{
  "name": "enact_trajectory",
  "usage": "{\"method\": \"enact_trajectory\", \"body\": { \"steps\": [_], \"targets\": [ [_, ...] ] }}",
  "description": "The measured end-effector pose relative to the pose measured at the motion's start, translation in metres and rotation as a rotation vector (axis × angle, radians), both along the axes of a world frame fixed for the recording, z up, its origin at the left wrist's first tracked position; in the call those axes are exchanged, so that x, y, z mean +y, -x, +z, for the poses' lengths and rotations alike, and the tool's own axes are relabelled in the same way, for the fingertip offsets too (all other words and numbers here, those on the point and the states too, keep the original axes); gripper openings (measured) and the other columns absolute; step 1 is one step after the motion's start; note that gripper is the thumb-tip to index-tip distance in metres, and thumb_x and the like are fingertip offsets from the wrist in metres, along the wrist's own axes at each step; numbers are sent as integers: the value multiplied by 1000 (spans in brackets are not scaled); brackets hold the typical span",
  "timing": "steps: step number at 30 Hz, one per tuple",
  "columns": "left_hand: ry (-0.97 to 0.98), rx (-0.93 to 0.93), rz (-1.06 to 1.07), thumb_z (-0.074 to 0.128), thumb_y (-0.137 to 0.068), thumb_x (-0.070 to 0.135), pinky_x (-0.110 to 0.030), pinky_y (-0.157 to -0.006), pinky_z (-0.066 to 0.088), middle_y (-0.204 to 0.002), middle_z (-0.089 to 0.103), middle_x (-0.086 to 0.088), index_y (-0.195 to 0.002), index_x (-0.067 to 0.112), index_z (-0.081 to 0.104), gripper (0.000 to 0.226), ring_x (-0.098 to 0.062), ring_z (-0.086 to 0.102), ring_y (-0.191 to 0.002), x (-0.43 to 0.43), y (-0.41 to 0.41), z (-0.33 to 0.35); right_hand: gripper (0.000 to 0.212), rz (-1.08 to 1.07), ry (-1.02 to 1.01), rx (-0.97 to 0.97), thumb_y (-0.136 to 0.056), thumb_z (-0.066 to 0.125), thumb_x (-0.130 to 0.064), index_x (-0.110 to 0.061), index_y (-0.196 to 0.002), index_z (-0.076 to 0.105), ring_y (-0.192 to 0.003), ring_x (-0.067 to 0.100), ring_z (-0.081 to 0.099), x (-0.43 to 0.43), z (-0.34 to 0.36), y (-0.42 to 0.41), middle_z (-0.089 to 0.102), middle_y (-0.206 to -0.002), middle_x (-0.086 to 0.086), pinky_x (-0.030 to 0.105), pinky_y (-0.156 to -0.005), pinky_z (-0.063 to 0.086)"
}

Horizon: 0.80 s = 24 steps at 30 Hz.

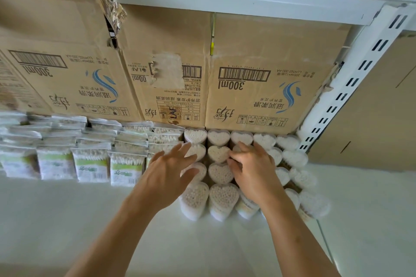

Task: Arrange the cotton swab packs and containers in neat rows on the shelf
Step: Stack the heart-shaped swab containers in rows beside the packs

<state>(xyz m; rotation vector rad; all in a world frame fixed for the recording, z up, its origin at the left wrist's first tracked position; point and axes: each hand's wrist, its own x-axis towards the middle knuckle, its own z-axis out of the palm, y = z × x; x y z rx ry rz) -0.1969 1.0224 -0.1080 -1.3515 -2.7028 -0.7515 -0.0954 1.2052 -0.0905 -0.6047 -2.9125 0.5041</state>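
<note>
Two hands are in my feed, both over the block of swab tubs. The left hand (171,173) has its fingers (185,148) straight and fanned apart. They lie across the tops of the left-most column, and the thumb points toward the middle column. It grips nothing that I can see.

The right hand (254,168) is bent at the knuckles, with its fingertips (234,161) bunched close together. They point down at the seam between the middle column and the tub hidden beneath the palm. I cannot tell whether they pinch that tub or only touch it.

The heart-shaped containers (221,194) stand upright with their cotton tips showing on top. They are packed touching in about five columns that run from the front back to the cartons. The three left columns line up squarely. The two on the right sit a little skewed and lean outward at the front.

Just left of the tubs, flat swab packs (91,164) with green labels stand in overlapping rows. The front packs are in a straight line.

Tubs and packs all rest toward the back of the white shelf (67,220). Behind them is a wall of cardboard cartons (265,87) with upside-down print. A white slotted upright (351,83) rises at the right.
</note>
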Motion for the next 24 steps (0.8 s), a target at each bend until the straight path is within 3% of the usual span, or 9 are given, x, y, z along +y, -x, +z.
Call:
{"method": "enact_trajectory", "body": {
  "steps": [3, 6, 11, 16, 21, 23, 24],
  "targets": [
    [-60, 23, 0, 68, -86, 23, -47, -96, 48, -129, 59, -5, -114, 15, 69, 29, -21, 52, -124, -12, -2, -3, 35, 1, 3, -100, -101, 41, -35, -32, -134, 54, -146, 34, 11, -6, 1, -3, 26, -157, -8, 55, -115, 16],
    [-87, 25, -17, 57, -90, 37, -39, -93, 52, -123, 64, -2, -115, 16, 69, 35, -16, 55, -120, -20, -5, -6, 40, 3, -18, -145, -102, 36, -34, -32, -142, 43, -147, 35, 5, -15, -2, -6, 20, -158, -10, 58, -115, 9],
    [-122, -77, -12, 33, -88, 54, -23, -105, 32, -137, 50, 3, -128, 20, 59, 59, -6, 40, -131, -25, -8, -16, 48, -21, -16, -193, -103, 32, -27, -31, -150, 24, -147, 37, -5, -23, -4, -4, 8, -160, -14, 62, -115, 1],
    [-129, -64, -30, 35, -91, 50, -25, -105, 33, -136, 52, -1, -128, 15, 59, 56, -7, 41, -130, -25, -9, -19, 45, -10, -17, -215, -101, 35, -21, -26, -146, 34, -147, 37, -7, -27, 2, 1, 15, -159, -15, 62, -115, 0],
    [-169, -78, -29, 38, -92, 44, -35, -102, 45, -134, 55, -1, -125, 15, 61, 50, -14, 45, -129, -28, -10, -21, 41, -14, -26, -206, -102, 34, -26, -26, -143, 41, -147, 34, -1, -27, 1, 1, 22, -157, -14, 61, -116, 1],
    [-178, -77, -28, 38, -92, 43, -36, -101, 46, -134, 55, -1, -125, 15, 62, 49, -15, 46, -129, -30, -11, -22, 32, -25, -20, -142, -101, 40, -28, -24, -126, 59, -146, 35, 12, -26, 0, 3, 42, -148, -12, 60, -115, 8],
    [-182, -74, -27, 39, -93, 42, -35, -102, 46, -134, 55, 0, -125, 15, 62, 47, -15, 46, -129, -31, -12, -23, 26, -35, -16, -93, -99, 45, -30, -23, -108, 67, -142, 35, 25, -25, -1, 6, 57, -132, -12, 59, -113, 17]
  ]
}}
